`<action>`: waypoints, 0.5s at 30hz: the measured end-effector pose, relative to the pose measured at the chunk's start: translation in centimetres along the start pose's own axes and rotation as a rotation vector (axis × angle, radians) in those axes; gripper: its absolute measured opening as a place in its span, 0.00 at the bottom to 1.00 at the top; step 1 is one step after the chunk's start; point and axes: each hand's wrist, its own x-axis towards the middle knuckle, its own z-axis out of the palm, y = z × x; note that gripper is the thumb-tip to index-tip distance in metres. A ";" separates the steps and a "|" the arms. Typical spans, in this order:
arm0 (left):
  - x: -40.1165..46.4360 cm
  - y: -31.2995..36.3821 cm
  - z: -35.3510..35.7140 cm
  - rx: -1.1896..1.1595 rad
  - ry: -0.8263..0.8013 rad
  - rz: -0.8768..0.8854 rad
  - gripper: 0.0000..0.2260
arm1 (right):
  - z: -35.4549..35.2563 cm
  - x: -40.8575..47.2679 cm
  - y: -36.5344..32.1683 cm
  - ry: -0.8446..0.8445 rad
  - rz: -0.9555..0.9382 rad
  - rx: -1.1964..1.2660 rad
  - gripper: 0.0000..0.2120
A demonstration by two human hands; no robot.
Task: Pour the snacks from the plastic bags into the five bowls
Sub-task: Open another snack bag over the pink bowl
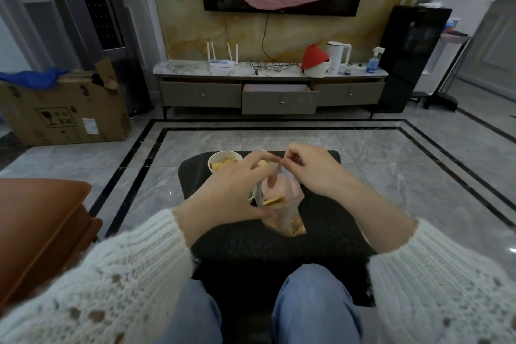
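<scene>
A clear plastic bag [284,209] of tan crackers hangs upright above the black stool [307,243] in front of me. My left hand [231,190] pinches the left side of the bag's mouth. My right hand [312,167] pinches the right side of the mouth with thumb and fingertips. A white bowl [220,162] holding crackers sits at the stool's far left. A second bowl [261,152] behind my hands is mostly hidden. Part of another bowl's rim [252,195] peeks out under my left hand.
A brown leather seat [42,226] is at my left. My knees in blue jeans [312,304] are just below the stool. Grey tiled floor surrounds the stool. A cardboard box [64,114] stands far left, and a TV cabinet [270,92] lines the far wall.
</scene>
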 end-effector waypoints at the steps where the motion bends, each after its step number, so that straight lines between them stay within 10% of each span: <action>1: 0.1 -0.2 0.1 0.044 -0.005 0.027 0.16 | -0.1 -0.1 0.0 -0.002 -0.003 -0.002 0.10; 9: 3.7 -0.2 0.1 0.001 -0.161 -0.114 0.11 | -0.7 0.1 0.7 0.009 0.011 0.071 0.11; 15: 5.4 -0.1 -0.7 0.013 -0.138 -0.101 0.09 | 1.3 -1.3 3.9 0.203 0.285 0.669 0.13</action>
